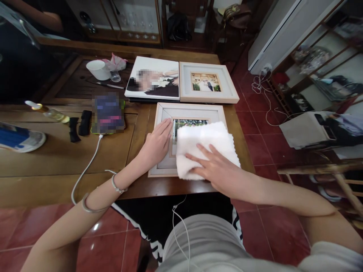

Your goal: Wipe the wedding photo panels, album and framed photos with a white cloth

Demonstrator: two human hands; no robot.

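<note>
A light wooden picture frame (152,162) lies flat on the table before me, with a photo (176,124) set in its white mount. My left hand (159,140) rests open on the frame's left side, fingers stretched out and close together. A fluffy white cloth (218,138) covers the frame's right part and much of the photo. On top of this cloth is my right hand (215,166), its fingers spread and pressing, with a fold of cloth gathered by the thumb. What lies under the cloth is hidden.
Beyond are a second framed photo (187,71) and a white-edged photo panel (154,62). To the left are a phone-like blurred device (109,113) on a white cable (85,175), black straps (84,122), a dropper bottle (53,114) and a white cup (98,70).
</note>
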